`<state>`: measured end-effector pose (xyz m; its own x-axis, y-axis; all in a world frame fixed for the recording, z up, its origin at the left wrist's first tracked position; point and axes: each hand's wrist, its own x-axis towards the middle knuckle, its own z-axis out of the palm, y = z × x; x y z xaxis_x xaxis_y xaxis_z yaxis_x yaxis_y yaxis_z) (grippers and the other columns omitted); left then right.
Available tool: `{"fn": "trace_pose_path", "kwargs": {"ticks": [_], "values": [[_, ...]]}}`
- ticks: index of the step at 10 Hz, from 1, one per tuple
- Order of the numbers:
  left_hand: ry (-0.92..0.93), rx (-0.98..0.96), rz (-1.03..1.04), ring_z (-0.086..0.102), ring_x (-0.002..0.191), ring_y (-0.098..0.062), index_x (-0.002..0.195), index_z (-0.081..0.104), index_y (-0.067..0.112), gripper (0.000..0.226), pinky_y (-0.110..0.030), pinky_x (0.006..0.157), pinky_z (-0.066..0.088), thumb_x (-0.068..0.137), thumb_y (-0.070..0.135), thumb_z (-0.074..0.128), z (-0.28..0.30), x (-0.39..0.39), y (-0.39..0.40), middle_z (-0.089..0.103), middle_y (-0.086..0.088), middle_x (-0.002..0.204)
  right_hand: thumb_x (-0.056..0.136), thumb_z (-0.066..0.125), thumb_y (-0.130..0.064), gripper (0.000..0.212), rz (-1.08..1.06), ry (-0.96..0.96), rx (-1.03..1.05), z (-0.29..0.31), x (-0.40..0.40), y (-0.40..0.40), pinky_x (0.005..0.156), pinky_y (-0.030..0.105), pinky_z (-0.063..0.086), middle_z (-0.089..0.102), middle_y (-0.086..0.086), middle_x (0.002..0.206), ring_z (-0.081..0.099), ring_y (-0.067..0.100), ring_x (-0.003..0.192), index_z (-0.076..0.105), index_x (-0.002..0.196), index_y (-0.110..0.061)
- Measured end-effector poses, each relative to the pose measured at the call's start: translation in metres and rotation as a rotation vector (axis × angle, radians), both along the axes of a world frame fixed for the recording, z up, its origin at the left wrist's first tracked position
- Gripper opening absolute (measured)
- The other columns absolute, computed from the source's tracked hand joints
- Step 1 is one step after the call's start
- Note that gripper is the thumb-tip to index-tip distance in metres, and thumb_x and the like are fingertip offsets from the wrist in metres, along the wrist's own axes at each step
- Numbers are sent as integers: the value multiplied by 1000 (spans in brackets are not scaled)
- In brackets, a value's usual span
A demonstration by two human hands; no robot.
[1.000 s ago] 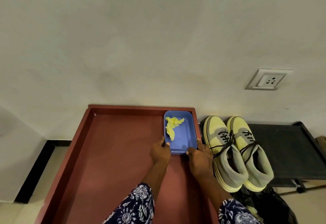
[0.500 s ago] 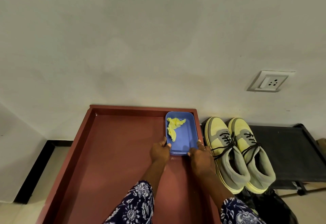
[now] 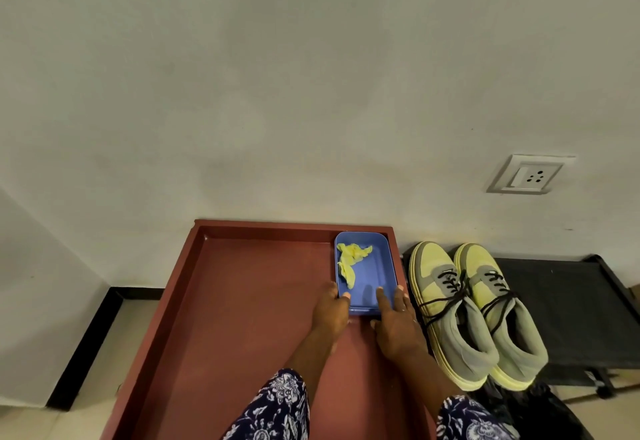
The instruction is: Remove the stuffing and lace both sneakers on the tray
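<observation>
The two sneakers (image 3: 476, 311), yellow and grey with dark laces threaded and tied across their tongues, stand side by side, touching, toes toward the wall, on a low black rack (image 3: 568, 304) just right of the red-brown table (image 3: 242, 318). They are off the blue tray (image 3: 379, 266), which sits in the far right corner of the table, close against its raised rim. In the tray's far left part lies the crumpled yellow paper stuffing (image 3: 351, 259).

The left hand (image 3: 329, 311) grips the tray's near left corner, thumb hooked over the edge and fingers curled beneath it (only the thumb tip shows clearly). The right hand (image 3: 394, 325) holds the near right corner, one finger laid straight inside the tray on its floor, another along the outer right wall, pinching that wall between them. Both forearms come from blue-and-white floral sleeves (image 3: 277, 408).

A white wall socket (image 3: 530, 174) is mounted above the rack. A black plastic bag (image 3: 533, 412) lies on the floor below the sneakers' heels.
</observation>
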<state>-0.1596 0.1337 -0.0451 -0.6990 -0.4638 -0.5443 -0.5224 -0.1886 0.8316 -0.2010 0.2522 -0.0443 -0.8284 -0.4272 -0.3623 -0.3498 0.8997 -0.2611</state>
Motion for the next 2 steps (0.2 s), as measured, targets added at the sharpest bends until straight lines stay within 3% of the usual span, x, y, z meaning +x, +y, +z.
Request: {"fn": "trace_pose_path", "kwargs": {"ticks": [1, 2], "values": [[34, -70, -24, 56, 105, -29, 115, 46, -9, 29, -40, 95, 42, 93, 10, 45, 2, 11, 4, 59, -21, 108, 97, 38, -32, 64, 11, -10, 18, -1, 9, -2, 119, 39, 9, -9, 19, 156, -7, 34, 145, 2, 149, -21], [66, -40, -10, 54, 109, -30, 116, 50, -7, 28, -38, 96, 41, 93, 8, 45, 5, 17, 7, 58, -21, 105, 97, 38, -34, 63, 36, -18, 19, -1, 13, -6, 119, 40, 9, -7, 20, 156, -3, 35, 145, 6, 149, -20]]}}
